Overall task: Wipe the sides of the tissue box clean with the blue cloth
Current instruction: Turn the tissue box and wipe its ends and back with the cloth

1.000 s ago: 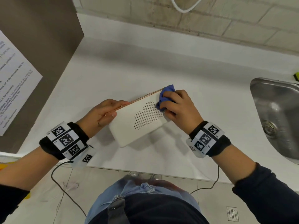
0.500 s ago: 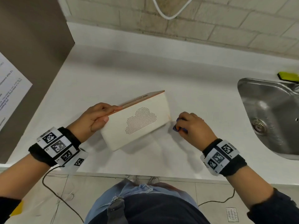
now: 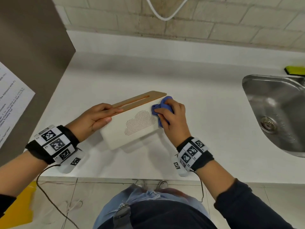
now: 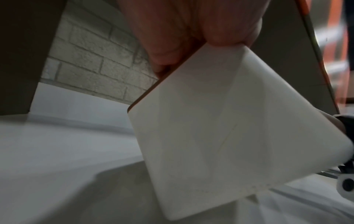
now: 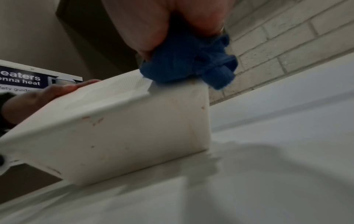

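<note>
A white tissue box (image 3: 132,131) with a dotted cloud on its side and a slotted wooden lid (image 3: 142,100) stands tilted on the white counter (image 3: 206,129). My left hand (image 3: 112,115) grips its left end, fingers on the lid and thumb on the dotted side. My right hand (image 3: 165,113) holds the bunched blue cloth (image 3: 160,107) against the upper right corner of that side. In the right wrist view the cloth (image 5: 187,65) sits on the box's top edge, and the box's end face (image 5: 124,133) shows small brown marks. The left wrist view shows the box's other end (image 4: 220,128) under my fingers (image 4: 182,30).
A steel sink (image 3: 247,90) is set into the counter at the right, with a yellow-green sponge (image 3: 295,70) behind it. A brown panel (image 3: 33,47) bearing a paper notice (image 3: 11,100) walls off the left. The counter's front edge (image 3: 132,176) runs just below my wrists.
Half a second ago my right hand held the cloth low on the counter off the box's right end; it is now back up on the dotted side's upper right corner. The left hand's hold is unchanged.
</note>
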Motion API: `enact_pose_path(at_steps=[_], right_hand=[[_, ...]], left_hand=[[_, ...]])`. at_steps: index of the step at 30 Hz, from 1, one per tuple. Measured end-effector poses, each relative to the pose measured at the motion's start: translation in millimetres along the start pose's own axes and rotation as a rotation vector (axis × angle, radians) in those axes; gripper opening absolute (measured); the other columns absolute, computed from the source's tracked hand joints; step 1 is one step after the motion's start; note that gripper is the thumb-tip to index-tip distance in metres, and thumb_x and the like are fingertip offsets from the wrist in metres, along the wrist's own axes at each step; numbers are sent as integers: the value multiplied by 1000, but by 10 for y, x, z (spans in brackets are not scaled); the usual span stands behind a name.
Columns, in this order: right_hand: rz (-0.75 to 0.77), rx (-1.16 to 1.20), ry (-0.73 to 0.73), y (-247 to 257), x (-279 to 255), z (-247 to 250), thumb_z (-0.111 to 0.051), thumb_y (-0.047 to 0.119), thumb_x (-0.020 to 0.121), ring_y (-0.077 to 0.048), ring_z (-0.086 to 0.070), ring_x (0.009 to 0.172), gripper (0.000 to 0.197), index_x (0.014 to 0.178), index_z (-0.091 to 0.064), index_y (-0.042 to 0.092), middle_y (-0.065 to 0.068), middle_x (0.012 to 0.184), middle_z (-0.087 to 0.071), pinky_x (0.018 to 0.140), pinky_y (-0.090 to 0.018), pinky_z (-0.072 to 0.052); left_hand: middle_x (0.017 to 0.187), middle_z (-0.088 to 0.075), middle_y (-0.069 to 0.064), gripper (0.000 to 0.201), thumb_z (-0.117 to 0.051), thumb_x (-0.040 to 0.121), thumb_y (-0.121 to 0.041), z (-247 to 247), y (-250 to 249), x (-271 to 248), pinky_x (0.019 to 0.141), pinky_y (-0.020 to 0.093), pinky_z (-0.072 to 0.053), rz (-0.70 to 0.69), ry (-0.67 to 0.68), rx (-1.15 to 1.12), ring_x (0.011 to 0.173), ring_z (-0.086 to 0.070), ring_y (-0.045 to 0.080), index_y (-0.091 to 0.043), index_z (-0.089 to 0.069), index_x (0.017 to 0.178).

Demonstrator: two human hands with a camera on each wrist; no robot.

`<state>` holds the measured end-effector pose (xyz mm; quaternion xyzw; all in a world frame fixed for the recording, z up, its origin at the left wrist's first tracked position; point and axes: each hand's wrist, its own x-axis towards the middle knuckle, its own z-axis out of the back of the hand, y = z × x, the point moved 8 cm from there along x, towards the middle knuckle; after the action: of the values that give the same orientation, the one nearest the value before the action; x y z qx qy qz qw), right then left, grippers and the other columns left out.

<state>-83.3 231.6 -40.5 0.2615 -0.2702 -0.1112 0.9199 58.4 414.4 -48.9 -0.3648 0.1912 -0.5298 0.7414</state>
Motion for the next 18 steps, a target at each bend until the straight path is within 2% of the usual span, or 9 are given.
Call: enact_pose_path(at_steps=[1,3,5,8,10,12,14,15,18], right_hand=[[4,12,13,-40,-7,-53,-51,17,89,-33,-43,101,16,102,-59,19,-16,118,-54,88,-27,-30],[11,47,87,-166,-72,-166,-49,15,90,-38,-50,97,16,101,-61,15,-16,116,-54,79,-36,-42],[-6,57,255,-303,-206,-333,-48,14,89,-40,-55,88,17,99,-62,11,-14,112,-54,67,-43,-49],[-33,-6,397,-415,-379,-421,-44,20,86,-36,-57,73,25,91,-66,10,-13,101,-60,60,-42,-52],[-79,-35,413,-454,-348,-349,-48,19,85,-36,-58,72,25,89,-69,7,-15,96,-61,62,-42,-53],[-98,-113,418,-466,-290,-232,-57,10,85,-38,-58,77,15,91,-70,6,-16,96,-60,67,-44,-53],[-90,-165,419,-412,-203,-108,-62,7,85,-37,-56,80,11,93,-69,6,-15,97,-59,69,-44,-52],[-79,-180,412,-365,-147,-39,-63,6,84,-36,-56,80,11,94,-69,7,-14,97,-59,69,-44,-52],[-47,-156,348,-221,52,173,-63,3,82,-28,-55,80,15,97,-63,7,-12,100,-56,69,-35,-51]], left_hand=[[113,-44,-26,36,-36,87,-46,19,15,2,95,2,-27,7,-10,-7,111,-43,-4,-51,-47,121],[112,-46,-25,38,-37,87,-48,33,26,19,96,3,-27,3,-18,-10,110,-43,-5,-45,-49,123],[110,-45,-15,39,-37,87,-44,27,19,47,97,4,-27,-10,-24,20,109,-42,0,-38,-54,122],[109,-46,-3,40,-36,87,-41,50,42,84,98,7,-26,-21,-37,78,108,-41,5,-36,-55,122],[111,-47,-3,40,-35,86,-43,96,94,104,98,6,-25,8,-36,74,110,-40,4,-39,-50,123],[114,-46,-13,39,-34,86,-44,131,126,134,98,3,-24,25,-25,66,111,-40,-1,-43,-46,123],[113,-44,-25,38,-34,85,-46,173,141,164,97,1,-24,40,-13,53,111,-41,-5,-48,-47,121],[113,-44,-27,37,-34,85,-47,193,153,174,97,1,-25,48,-5,45,112,-41,-5,-50,-47,120],[116,-45,-20,37,-37,82,-60,169,149,159,96,0,-25,60,57,60,113,-41,-4,-58,-45,119]])
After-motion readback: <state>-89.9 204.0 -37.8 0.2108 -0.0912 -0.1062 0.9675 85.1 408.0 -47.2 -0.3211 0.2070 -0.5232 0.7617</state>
